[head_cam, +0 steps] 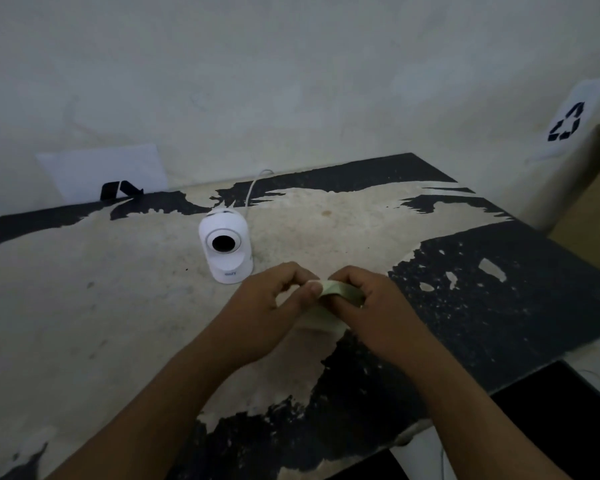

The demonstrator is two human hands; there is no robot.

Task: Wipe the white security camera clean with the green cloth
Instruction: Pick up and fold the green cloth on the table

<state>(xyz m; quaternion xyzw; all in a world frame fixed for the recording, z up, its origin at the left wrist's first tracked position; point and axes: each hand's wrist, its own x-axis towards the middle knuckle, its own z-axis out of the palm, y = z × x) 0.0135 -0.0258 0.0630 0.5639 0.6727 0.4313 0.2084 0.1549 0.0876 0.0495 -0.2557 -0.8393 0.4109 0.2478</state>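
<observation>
A: Camera, white, security type [225, 247]. Stands upright on the worn table [84, 306], lens facing the wearer, long axis vertical. White cable [252, 188] runs from its back toward the wall.

B: Position relative to the hands?

A: Ahead of them and to the left. Near, not touching. The left hand [272, 306] is the nearer of the two; the base of the camera sits just beyond its knuckles.

B: State of that hand?

A: Fingers curled, thumb and fingertips pinching one end of the green cloth [340, 292].

B: Next item to the right.

A: Cloth, pale green, folded or bunched into a small band. Held between both hands above the tabletop; a loose part hangs below them. Apart from the camera.

B: Right hand?

A: Right hand [371, 303], closed on the other end of the cloth, fingers wrapped over it.

B: Containers?

A: None on the table. A sheet with a recycling mark [567, 124] is fixed to the wall at far right, above a brown edge that may be a box; contents not visible.

B: Assessment?

A: Wiping not yet begun, as judged. The cloth must travel forward and left to reach the camera body.
</observation>
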